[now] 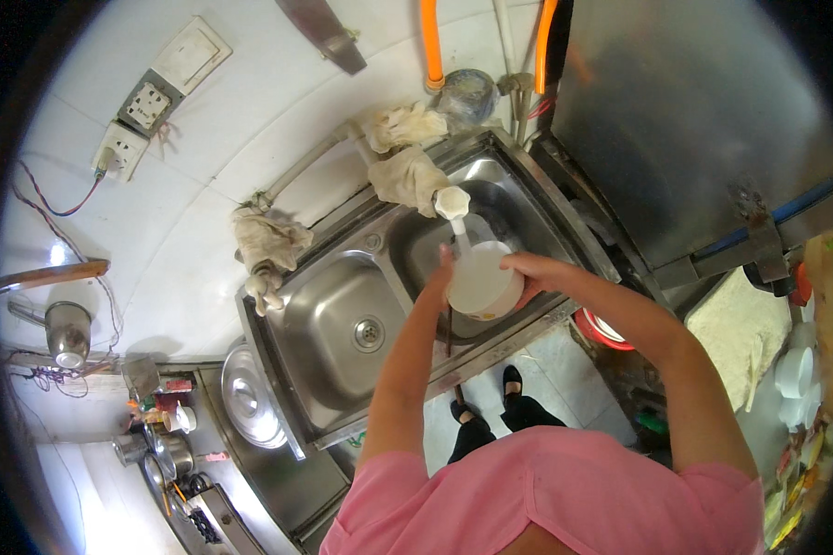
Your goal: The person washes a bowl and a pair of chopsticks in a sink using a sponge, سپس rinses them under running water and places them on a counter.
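Both of my hands grip a white plastic container (486, 283) over the right basin (416, 243) of a steel double sink. My left hand (446, 269) is at its left side, with the thumb up near the rim. On the right side my right hand (529, 272) curls around the wall, thumb at the rim. The white tap (452, 202), its pipe wrapped in cloth (408, 179), stands just above, and a whitish stream or spout reaches down to the container's mouth. Cloudy liquid seems to be inside. A thin dark stick shows below the container.
The left basin (343, 333) has a drain strainer; a cloth-wrapped tap (264, 284) stands behind it. Round metal lids (246, 395) lean at the sink's left end. A large metal panel (694, 125) rises at the right. Below it is a tray of pale powder (739, 333).
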